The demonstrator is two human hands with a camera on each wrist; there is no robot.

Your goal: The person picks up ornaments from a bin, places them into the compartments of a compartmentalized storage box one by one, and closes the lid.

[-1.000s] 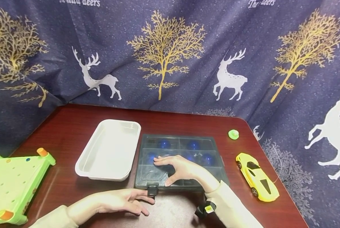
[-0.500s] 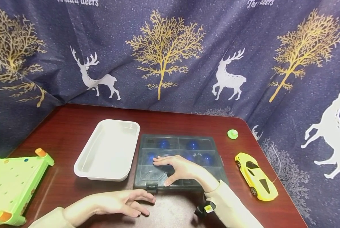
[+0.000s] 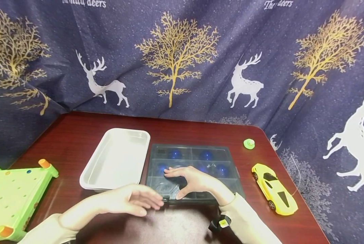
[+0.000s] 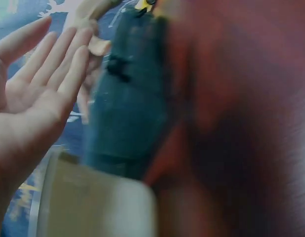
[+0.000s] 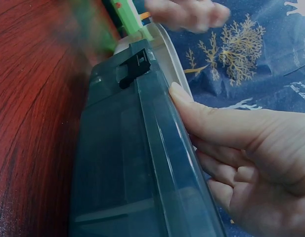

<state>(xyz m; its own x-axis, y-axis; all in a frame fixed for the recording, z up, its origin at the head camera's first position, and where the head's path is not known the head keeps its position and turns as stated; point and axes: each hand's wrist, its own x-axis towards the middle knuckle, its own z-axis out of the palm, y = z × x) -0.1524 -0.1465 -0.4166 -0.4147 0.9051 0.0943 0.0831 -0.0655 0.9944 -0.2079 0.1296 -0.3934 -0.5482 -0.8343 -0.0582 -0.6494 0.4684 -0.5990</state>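
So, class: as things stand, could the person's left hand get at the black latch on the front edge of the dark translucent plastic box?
Probably yes: the left hand hovers open just beside the black latch, nothing between.

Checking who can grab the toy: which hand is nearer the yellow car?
Right. The right hand rests on the box, which lies beside the yellow car; the left hand hovers beyond the box's far side.

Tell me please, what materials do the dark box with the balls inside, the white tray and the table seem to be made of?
The dark box looks like smoky translucent plastic: the blue balls show through its glossy lid. The white tray seems to be plastic, smooth and slightly shiny with a rounded rim. The table looks like polished reddish wood or a wood-grain veneer; which one cannot be told.
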